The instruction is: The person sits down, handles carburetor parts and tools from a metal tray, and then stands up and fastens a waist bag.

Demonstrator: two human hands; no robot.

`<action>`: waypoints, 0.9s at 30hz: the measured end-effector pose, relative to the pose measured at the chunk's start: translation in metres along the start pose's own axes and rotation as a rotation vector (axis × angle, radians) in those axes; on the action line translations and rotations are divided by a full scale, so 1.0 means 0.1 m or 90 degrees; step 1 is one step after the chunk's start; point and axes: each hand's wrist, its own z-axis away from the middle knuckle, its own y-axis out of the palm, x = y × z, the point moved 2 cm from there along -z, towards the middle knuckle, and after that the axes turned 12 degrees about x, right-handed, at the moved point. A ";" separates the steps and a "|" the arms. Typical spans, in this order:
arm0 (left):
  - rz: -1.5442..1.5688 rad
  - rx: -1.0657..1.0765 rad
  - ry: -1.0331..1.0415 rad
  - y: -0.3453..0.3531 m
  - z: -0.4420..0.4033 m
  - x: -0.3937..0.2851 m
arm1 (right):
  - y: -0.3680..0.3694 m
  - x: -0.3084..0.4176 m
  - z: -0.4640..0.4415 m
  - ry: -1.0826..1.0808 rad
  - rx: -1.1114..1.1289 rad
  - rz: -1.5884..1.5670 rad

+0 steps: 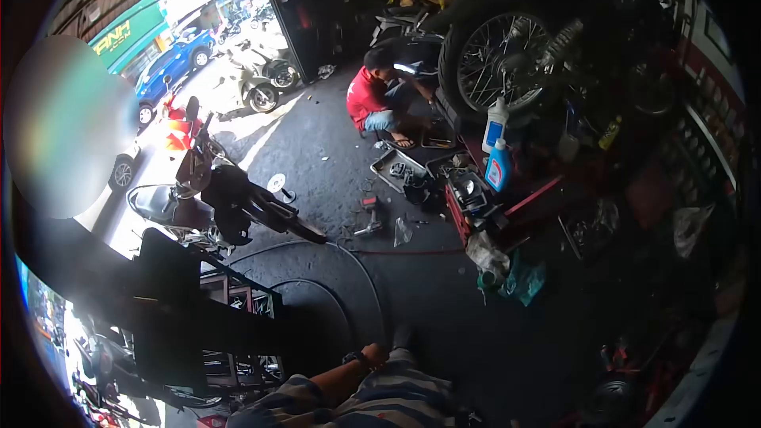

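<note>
My left hand (375, 353) is low in the middle of the view, in front of my striped shirt (396, 396), with a dark watch (356, 358) on the wrist. Its fingers look curled closed, and whatever they may hold is hidden. A dark hose (372, 289) curves over the floor and runs down close beside this hand; I cannot tell whether the two touch. Just right of the hand a foot (403, 336) shows. My right hand is out of view.
A co-worker in a red shirt (367, 97) squats by a raised motorcycle wheel (499, 63). Bottles (497, 166) and a parts tray (399, 168) are nearby. An impact wrench (369, 218) lies on the floor. A motorcycle (230, 198) and a dark rack (170, 309) stand left.
</note>
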 end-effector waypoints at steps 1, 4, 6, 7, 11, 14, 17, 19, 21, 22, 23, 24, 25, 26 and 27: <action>0.037 0.005 0.012 -0.05 -0.04 0.02 | 0.01 -0.05 0.03 -0.002 0.004 0.008; -0.276 -0.066 0.149 -0.12 0.17 -0.29 | -0.04 -0.37 0.24 -0.010 -0.007 0.034; -0.188 -0.101 0.193 -0.32 0.62 -1.11 | -0.10 -0.69 0.40 -0.045 -0.022 0.065; -0.169 -0.086 0.276 -0.37 0.67 -1.37 | -0.12 -0.82 0.49 -0.076 -0.030 0.089; -0.122 0.114 0.482 -0.41 0.91 -2.40 | -0.05 -0.89 0.84 -0.115 -0.034 0.114; -0.080 0.336 0.476 -0.27 1.61 -3.48 | 0.06 -0.48 1.27 -0.035 0.027 0.009; -0.245 0.528 0.444 -0.15 2.17 -4.16 | 0.19 0.11 2.07 0.017 0.108 -0.001; -0.311 0.635 0.515 -0.05 2.30 -4.37 | 0.25 0.56 2.60 0.024 0.213 0.007; -0.401 0.721 0.625 0.05 2.42 -4.50 | 0.37 0.79 3.08 -0.006 0.339 -0.005; -0.397 0.763 0.628 0.11 2.47 -4.56 | 0.45 0.77 3.21 0.014 0.346 -0.085; -0.393 0.803 0.632 0.16 2.53 -4.61 | 0.54 0.75 3.34 0.031 0.354 -0.163; -0.387 0.843 0.634 0.22 2.57 -4.64 | 0.63 0.73 3.43 0.048 0.362 -0.243; -0.394 0.867 0.635 0.29 2.60 -4.67 | 0.70 0.75 3.46 0.021 0.330 -0.267; -0.400 0.891 0.636 0.37 2.63 -4.69 | 0.72 0.69 3.46 0.017 0.292 -0.256; -0.406 0.915 0.636 0.45 2.66 -4.71 | 0.75 0.58 3.44 0.013 0.255 -0.244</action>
